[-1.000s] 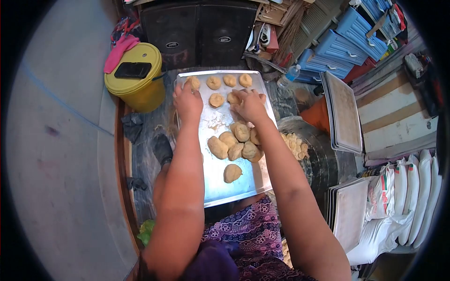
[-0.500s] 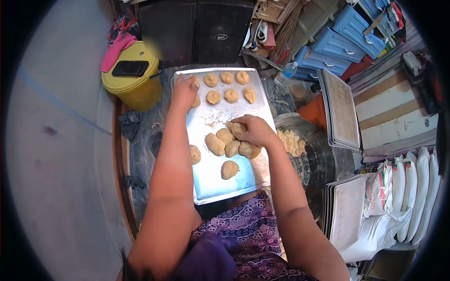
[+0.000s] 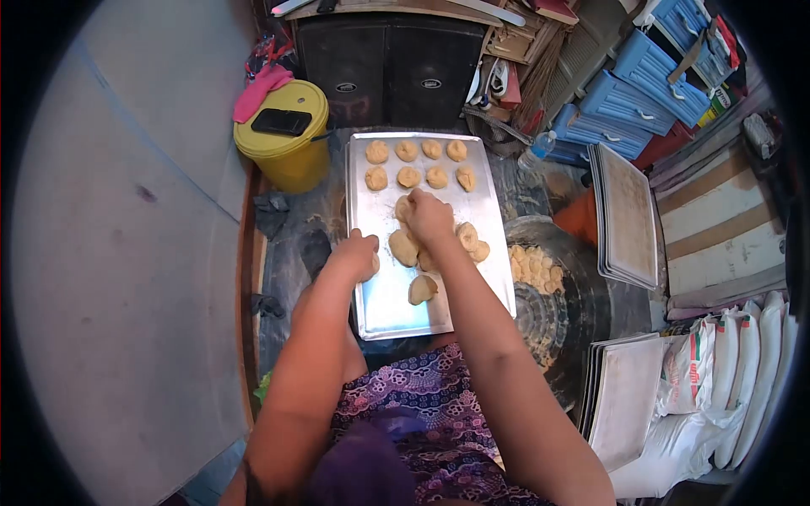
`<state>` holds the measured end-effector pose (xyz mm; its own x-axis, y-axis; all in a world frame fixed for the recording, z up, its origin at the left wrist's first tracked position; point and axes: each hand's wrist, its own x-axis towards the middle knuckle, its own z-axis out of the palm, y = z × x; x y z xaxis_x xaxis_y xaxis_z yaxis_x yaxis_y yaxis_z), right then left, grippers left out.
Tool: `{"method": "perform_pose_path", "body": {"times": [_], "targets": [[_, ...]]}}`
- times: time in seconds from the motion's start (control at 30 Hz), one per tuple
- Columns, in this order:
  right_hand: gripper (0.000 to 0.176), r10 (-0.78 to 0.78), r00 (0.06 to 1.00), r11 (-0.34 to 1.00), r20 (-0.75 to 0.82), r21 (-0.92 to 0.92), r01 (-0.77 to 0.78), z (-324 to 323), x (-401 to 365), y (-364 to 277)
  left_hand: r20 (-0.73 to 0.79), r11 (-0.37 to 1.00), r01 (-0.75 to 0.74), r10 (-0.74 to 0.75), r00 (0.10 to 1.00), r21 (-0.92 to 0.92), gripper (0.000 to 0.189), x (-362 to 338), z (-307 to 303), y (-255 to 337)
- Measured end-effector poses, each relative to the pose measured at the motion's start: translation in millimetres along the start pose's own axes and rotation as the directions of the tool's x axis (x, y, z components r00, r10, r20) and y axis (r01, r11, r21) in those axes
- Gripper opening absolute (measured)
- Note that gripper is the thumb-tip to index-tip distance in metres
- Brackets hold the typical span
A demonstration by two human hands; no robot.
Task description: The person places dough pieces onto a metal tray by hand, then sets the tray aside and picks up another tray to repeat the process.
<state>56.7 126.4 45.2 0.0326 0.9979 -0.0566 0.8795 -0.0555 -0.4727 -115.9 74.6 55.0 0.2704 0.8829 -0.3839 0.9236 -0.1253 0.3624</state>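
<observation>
A metal tray (image 3: 392, 312) lies in front of me, with two rows of round dough pieces (image 3: 408, 177) at its far end. My left hand (image 3: 356, 255) is at the tray's left edge, its fingers closed round a dough piece that is mostly hidden. Near the middle, my right hand (image 3: 429, 218) pinches a dough lump (image 3: 404, 209). Below and beside that hand lie several larger dough lumps (image 3: 404, 248), partly covered by my right forearm. One more dough piece (image 3: 423, 290) sits nearer to me on the tray.
A round basin (image 3: 582, 291) with many dough pieces (image 3: 536, 270) stands right of the tray. A yellow bucket (image 3: 295, 160) with a phone (image 3: 282, 122) on its lid is at the back left. Stacked trays (image 3: 626, 219), a bottle (image 3: 537, 149) and white sacks (image 3: 731, 363) are on the right.
My left hand has moved from the tray's far left corner back toward me. My right hand has shifted up and left from the lumps. The camera view has shifted too.
</observation>
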Motion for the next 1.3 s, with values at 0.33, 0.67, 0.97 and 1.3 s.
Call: {"method": "perform_pose_path", "body": {"times": [0.33, 0.67, 0.97, 1.3], "targets": [[0.044, -0.232, 0.963, 0.934, 0.137, -0.247, 0.26, -18.1, -59.4, 27.1, -0.554, 0.933, -0.126, -0.088, 0.828, -0.338, 0.034, 66.3, -2.6, -8.6], [0.024, 0.151, 0.974, 0.784, -0.169, 0.62, -0.014, -34.7, -7.2, 62.8, -0.541, 0.962, -0.265, 0.257, 0.801, 0.065, 0.033, 62.3, -8.6, 29.8], [0.064, 0.033, 0.998, 0.987, -0.06, 0.157, -0.023, -41.6, -22.7, 41.7, -0.404, 0.963, -0.251, 0.27, 0.874, 0.101, 0.03, 75.2, 13.2, 38.9], [0.047, 0.161, 0.929, 0.873, -0.334, 0.486, 0.024, -61.0, -21.1, 69.2, -0.481, 0.938, -0.312, 0.344, 0.806, 0.148, 0.035, 79.8, 25.8, 48.5]]}}
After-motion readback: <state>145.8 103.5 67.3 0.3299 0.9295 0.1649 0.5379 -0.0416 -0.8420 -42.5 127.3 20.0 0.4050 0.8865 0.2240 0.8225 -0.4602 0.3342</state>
